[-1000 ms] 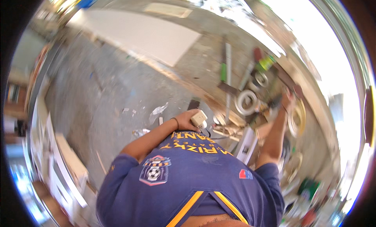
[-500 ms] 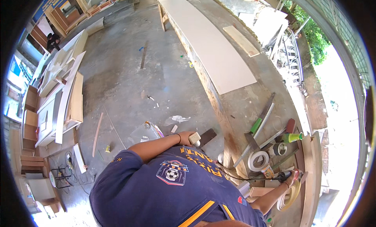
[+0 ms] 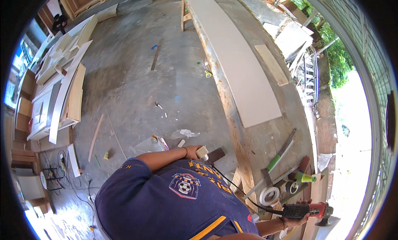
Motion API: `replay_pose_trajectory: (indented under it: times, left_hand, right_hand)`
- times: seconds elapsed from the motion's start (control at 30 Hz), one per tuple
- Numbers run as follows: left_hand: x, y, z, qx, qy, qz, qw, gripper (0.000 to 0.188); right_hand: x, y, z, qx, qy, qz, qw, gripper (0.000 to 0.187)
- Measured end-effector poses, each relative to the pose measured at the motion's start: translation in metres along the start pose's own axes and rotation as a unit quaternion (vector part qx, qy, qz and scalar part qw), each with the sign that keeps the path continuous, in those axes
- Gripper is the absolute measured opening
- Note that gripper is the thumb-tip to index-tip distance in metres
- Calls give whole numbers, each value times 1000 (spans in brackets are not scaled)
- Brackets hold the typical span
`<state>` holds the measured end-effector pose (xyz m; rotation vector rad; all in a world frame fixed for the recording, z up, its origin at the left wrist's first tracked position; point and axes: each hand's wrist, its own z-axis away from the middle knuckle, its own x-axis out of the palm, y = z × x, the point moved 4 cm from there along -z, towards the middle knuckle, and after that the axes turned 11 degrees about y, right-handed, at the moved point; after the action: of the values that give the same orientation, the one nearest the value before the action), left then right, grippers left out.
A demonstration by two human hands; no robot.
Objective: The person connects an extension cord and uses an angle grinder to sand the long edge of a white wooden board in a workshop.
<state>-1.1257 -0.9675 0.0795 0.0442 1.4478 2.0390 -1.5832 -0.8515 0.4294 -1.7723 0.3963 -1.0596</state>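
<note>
My left hand (image 3: 192,151), at my chest, is closed around a cream socket block (image 3: 202,152). A white plug (image 3: 205,157) sits at the block's lower edge. From there a black cord (image 3: 232,184) runs across my front to a red and black angle grinder (image 3: 309,211). My right hand (image 3: 295,221) grips the grinder's body from below, out at the lower right. The grinder's dark head and grey disc point to the right, over the bench's edge.
The long bench holds a pale panel (image 3: 244,74), a short board (image 3: 271,65), a green-handled saw (image 3: 274,162), tape rolls (image 3: 269,196) and a green bottle (image 3: 304,178). Cabinet parts (image 3: 62,95) stand at the left. Cables (image 3: 68,173) lie on the floor. A person (image 3: 59,22) is far left.
My right hand has raised the angle grinder from among the things on the bench, bringing it into plain sight. My left hand keeps the socket block, slightly lower. The view has shifted.
</note>
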Motion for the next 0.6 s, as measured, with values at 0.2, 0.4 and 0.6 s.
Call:
replay_pose_trajectory:
  times: [0.2,0.4,0.6]
  left_hand:
    - [-89,-12,0,8,73,-45,996,77]
    - [-135,-35,-13,-53,150,19,987,77]
    - [-197,-50,-62,-69,170,18,983,73]
  right_hand:
    - [157,47,24,95,-223,-224,944,72]
    - [276,82,20,129,-276,-260,916,76]
    - [372,149,-8,146,-350,-310,872,83]
